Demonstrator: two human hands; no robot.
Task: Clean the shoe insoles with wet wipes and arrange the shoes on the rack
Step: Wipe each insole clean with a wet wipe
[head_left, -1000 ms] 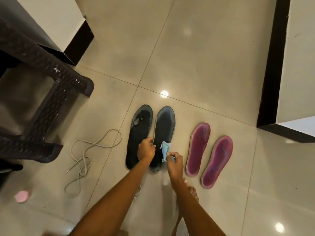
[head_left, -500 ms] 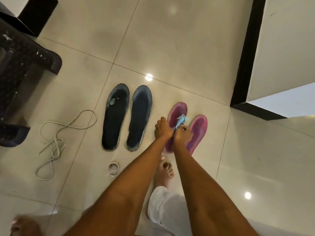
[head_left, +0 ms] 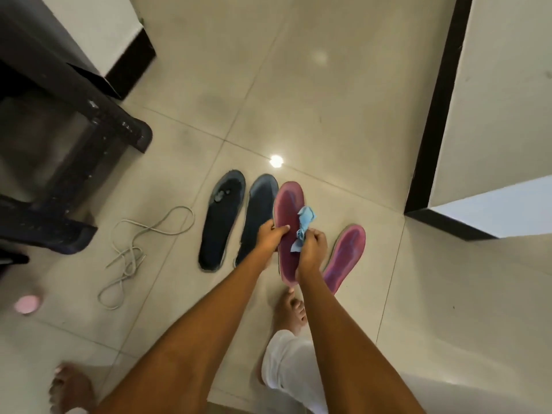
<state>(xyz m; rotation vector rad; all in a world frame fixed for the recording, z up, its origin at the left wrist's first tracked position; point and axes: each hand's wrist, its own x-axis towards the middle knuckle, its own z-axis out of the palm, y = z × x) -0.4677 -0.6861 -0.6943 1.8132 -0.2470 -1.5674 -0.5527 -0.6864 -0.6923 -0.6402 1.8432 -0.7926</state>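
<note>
A pink insole (head_left: 288,234) is held up off the tiled floor (head_left: 343,115) by the left hand (head_left: 270,239), whose fingers are curled round its left edge with the thumb laid across the upper face. A crumpled blue wet wipe (head_left: 303,231) is pinched in the curled fingers of the right hand (head_left: 312,249), and is pressed to the insole's face near its middle. The insole's long axis runs away from the person, toe end far and heel end near, so the unwiped toe half lies beyond the right hand's fingers and the heel half lies under the wrist. The coming stroke is judged to run along that axis, with the right hand the nearer one for it and the left hand kept as the brace. The second pink insole (head_left: 345,258) lies flat on the floor just to the right, and two dark insoles (head_left: 239,219) lie side by side to the left; the nearer dark one is partly overlapped in view by the raised insole. A loose shoelace (head_left: 134,249) is left further left. No shoes or rack can be identified with certainty.
</note>
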